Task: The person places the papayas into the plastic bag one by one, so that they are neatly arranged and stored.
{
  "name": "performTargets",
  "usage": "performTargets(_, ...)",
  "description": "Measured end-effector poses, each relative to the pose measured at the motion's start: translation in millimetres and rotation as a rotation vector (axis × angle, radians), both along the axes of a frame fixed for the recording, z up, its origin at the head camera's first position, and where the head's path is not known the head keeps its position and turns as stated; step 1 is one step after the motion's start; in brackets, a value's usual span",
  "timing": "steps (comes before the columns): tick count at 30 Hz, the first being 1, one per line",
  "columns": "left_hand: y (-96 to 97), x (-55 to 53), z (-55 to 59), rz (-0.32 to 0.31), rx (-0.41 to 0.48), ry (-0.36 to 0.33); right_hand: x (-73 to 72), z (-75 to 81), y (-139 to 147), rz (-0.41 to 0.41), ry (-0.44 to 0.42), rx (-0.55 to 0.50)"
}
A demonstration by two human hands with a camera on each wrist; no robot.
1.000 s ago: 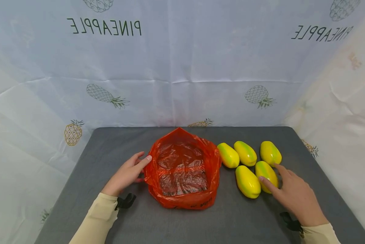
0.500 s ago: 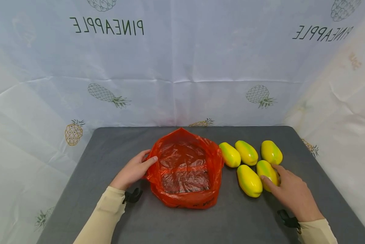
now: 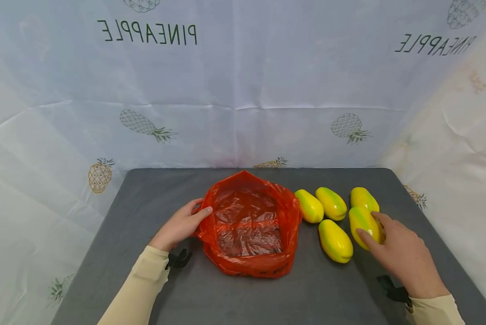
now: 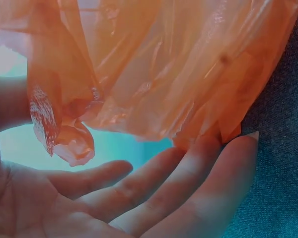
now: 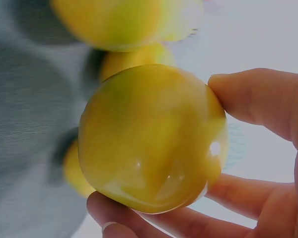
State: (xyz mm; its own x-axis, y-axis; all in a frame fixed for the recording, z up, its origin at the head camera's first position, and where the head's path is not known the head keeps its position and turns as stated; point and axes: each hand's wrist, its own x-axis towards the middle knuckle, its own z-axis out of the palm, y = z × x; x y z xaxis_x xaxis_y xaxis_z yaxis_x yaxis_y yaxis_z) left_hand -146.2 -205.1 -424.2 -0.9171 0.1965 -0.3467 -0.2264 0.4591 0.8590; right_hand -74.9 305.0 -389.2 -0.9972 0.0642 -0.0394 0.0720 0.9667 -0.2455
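Grey table. Right hand: thumb and fingers clamped on one yellow-green fruit, right of the red bag (mouth open). Left hand: fingers extended, touching bag's left side.

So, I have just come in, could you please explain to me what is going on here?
A person works with both hands at a dark grey table. The left hand holds the side of an open red plastic bag. The right hand grips one yellow-green fruit in its fingers, and it appears to be raised off the table. The other four fruits lie to the right of the bag, so all five are outside it at this moment.
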Motion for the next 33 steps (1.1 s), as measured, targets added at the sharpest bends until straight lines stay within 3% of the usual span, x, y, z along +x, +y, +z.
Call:
performTargets(8, 0.4, 1.9, -2.2, -0.042, -0.057, 0.071, -7.4, 21.0, -33, 0.054, 0.113, -0.029)
performTargets(23, 5.4, 9.3, -1.4, -0.022, -0.045, 0.118, -45.7, 56.5, -125, 0.257, 0.186, -0.081)
performTargets(33, 8.7, 8.2, -1.4, -0.014, -0.028, 0.123, -70.0, 57.1, -190, 0.416, 0.158, -0.077)
